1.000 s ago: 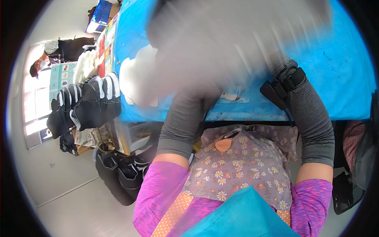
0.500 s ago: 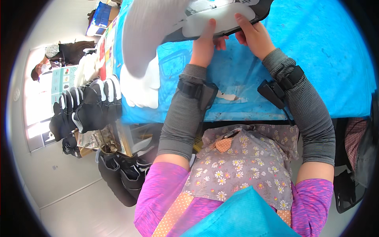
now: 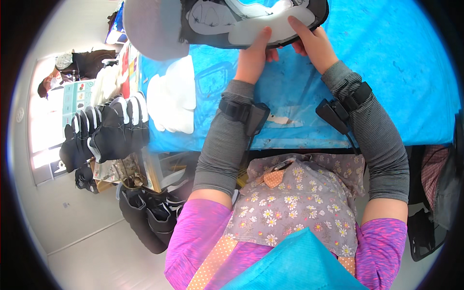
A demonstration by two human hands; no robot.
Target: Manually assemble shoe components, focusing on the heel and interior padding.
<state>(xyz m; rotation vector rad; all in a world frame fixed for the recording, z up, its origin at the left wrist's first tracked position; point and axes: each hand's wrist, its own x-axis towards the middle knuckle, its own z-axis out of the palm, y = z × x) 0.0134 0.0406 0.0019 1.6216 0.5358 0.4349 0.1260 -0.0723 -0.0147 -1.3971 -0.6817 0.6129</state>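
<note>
At the far side of the blue-covered table I hold a shoe upper [image 3: 208, 35], dark along its edge with white pieces on its inner face. My left hand [image 3: 253, 59] grips its near edge, thumb lying on a long white patch [image 3: 270, 31]. Close beside it, my right hand [image 3: 316, 47] is closed on the same edge, its thumb also pressed on the white patch. A broad, pale rounded piece [image 3: 154, 29] extends from the upper's left side; whether it is joined to it I cannot tell. The top of the upper is cut off by the picture's edge.
White flat cut pieces [image 3: 171, 99] lie overlapped on the table's [image 3: 386, 87] left part. Several black shoe uppers with white linings [image 3: 111, 125] line the left edge. Below are dark boots [image 3: 145, 212]. A person [image 3: 53, 82] is at the far left.
The pale rounded piece has swung up and to the left, uncovering more of the white cut pieces. More of the upper's inner face shows. Both hands keep their grip, nearly in place.
</note>
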